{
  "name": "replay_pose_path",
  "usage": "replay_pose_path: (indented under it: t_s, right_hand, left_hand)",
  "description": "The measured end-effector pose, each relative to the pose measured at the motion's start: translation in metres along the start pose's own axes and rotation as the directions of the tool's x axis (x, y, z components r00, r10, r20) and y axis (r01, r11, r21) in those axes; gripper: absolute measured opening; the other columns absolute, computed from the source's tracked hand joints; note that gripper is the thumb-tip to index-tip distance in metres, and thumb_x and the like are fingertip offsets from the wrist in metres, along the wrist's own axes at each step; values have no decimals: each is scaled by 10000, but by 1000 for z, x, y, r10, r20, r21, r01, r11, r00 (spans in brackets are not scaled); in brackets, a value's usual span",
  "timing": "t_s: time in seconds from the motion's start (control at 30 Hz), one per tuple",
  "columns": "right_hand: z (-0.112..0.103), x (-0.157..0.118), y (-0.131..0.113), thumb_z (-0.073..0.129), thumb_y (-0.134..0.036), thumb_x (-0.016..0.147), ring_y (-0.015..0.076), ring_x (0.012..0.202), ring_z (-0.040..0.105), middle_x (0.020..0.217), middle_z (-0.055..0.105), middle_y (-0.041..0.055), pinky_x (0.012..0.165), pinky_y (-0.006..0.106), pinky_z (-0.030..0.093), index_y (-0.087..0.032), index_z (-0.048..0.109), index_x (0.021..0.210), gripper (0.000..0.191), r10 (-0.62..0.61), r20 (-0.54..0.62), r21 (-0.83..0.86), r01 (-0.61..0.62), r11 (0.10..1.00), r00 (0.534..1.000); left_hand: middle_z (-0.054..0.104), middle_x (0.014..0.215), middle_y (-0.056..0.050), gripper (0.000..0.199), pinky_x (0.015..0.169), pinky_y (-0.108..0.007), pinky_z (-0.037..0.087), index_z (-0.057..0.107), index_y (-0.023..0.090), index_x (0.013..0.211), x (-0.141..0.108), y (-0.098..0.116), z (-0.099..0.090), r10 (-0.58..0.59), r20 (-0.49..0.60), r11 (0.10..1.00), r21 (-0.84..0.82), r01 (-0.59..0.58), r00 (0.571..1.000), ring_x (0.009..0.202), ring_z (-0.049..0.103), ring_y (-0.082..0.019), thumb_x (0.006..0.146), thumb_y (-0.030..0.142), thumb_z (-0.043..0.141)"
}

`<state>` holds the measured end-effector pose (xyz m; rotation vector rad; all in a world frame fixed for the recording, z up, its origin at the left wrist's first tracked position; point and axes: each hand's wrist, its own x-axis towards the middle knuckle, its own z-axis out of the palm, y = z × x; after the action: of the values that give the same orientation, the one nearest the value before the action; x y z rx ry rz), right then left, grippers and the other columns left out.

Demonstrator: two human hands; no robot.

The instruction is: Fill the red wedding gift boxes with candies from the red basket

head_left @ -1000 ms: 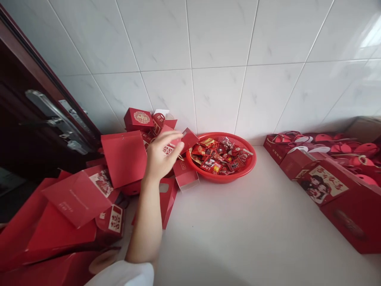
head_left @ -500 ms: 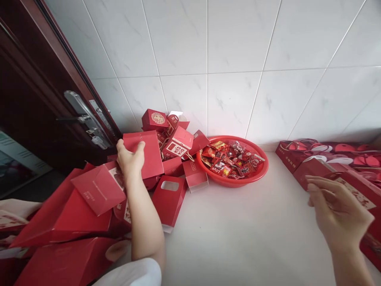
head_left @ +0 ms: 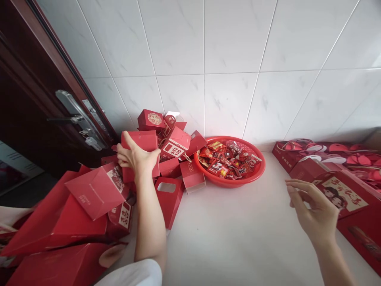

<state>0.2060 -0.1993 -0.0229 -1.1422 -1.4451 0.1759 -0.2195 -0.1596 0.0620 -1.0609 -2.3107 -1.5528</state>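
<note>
My left hand point(head_left: 138, 157) spans a plain red cardboard box point(head_left: 143, 137), thumb at its right edge and fingers at its left; the fingers' undersides are hidden. The box lies among a heap of red candy boxes, one with a round gold emblem point(head_left: 154, 119) and one with a printed white label point(head_left: 174, 149). Below that wrist rests a red box with an oval window point(head_left: 171, 194). My right hand point(head_left: 315, 210) hovers above the white tabletop point(head_left: 232, 234), its fingers curled and the thumb near the index tip, nothing visible in them. It is left of a red box with a cartoon label point(head_left: 345, 194).
A red plastic basket point(head_left: 229, 183) full of wrapped sweets point(head_left: 222, 169) stands mid-table by the tiled wall point(head_left: 229, 107). Rows of red handled boxes point(head_left: 336, 149) line the right. Larger red boxes point(head_left: 80, 214) pile up at left, near a dark door with a metal handle point(head_left: 74, 119).
My left hand has shifted right over the box and now spans it with thumb and fingers. My right hand has moved left, away from the row of boxes. The view has turned slightly.
</note>
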Motion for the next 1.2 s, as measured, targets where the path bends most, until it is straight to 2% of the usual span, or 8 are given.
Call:
replay_pose_path:
  t_s: [0.1, 0.2, 0.37, 0.5, 0.6, 0.7, 0.93, 1.2]
  right_hand:
    - [2, -1, 0, 669, -357, 919, 112, 535, 514, 978, 714, 69, 492, 292, 455, -218, 716, 889, 150, 9, 6, 0, -9, 1000, 1000]
    - [8, -1, -5, 675, -379, 911, 103, 498, 512, 928, 714, 56, 460, 274, 445, -220, 716, 895, 165, 47, 55, 39, -50, 998, 997]
    - [26, 15, -35, 637, -460, 935, 130, 505, 557, 738, 664, 20, 442, 253, 447, -224, 684, 1081, 282, 93, 369, 172, -166, 971, 925]
    - [41, 43, -64, 647, -522, 911, 138, 625, 618, 1278, 653, 133, 519, 293, 511, -240, 592, 1260, 452, -50, 476, 329, -125, 936, 878]
    - [46, 62, -77, 650, -511, 917, 178, 740, 650, 1253, 667, 134, 600, 310, 535, -227, 627, 1239, 430, -126, 512, 346, -71, 936, 850]
    - [46, 72, -80, 649, -496, 922, 197, 807, 651, 1231, 680, 122, 645, 315, 532, -213, 710, 1085, 332, -176, 558, 322, -17, 947, 811]
    - [53, 71, -67, 652, -593, 885, 183, 705, 617, 816, 688, 64, 594, 292, 515, -184, 702, 828, 417, -104, 676, 319, -162, 934, 729]
    - [69, 67, -48, 679, -662, 827, 124, 552, 523, 605, 524, -13, 508, 259, 452, -194, 526, 634, 528, 31, 771, 243, -339, 909, 636]
  left_hand:
    - [252, 1612, -241, 1119, 1118, -792, 169, 229, 249, 1587, -1, 4, -24, 63, -39, 995, -77, -66, 997, 1454, 240, -580, 666, 421, 840]
    - [371, 1597, -100, 1099, 1135, -604, 406, 142, 380, 1599, -9, 12, -51, 351, 55, 859, -416, -298, 935, 1441, 402, -429, 721, 478, 796]
    - [544, 1491, -40, 1035, 936, -490, 579, 270, 445, 1557, -39, 34, -46, 754, 332, 517, -832, -201, 567, 1308, 576, -365, 665, 764, 688]
    - [628, 1359, -143, 1191, 881, -489, 582, 320, 321, 1547, -75, 53, -1, 776, 565, 577, -816, 47, 282, 1249, 616, -377, 553, 914, 598]
    - [605, 1357, -182, 1275, 909, -483, 559, 402, 255, 1485, -93, 63, 28, 778, 627, 590, -748, 305, 36, 1280, 582, -402, 414, 877, 708]
    - [634, 1294, -178, 1102, 880, -454, 555, 543, 238, 1344, -98, 63, 45, 771, 630, 603, -671, 430, -97, 1230, 607, -395, 391, 713, 826]
    - [703, 1163, -139, 925, 839, -430, 558, 651, 230, 1216, -90, 49, 61, 679, 693, 702, -513, 495, -244, 1016, 697, -348, 373, 493, 927]
    - [712, 1023, -84, 379, 849, -347, 521, 701, 192, 983, -84, 65, 52, 636, 771, 741, -622, 254, 31, 959, 674, -233, 775, 506, 746]
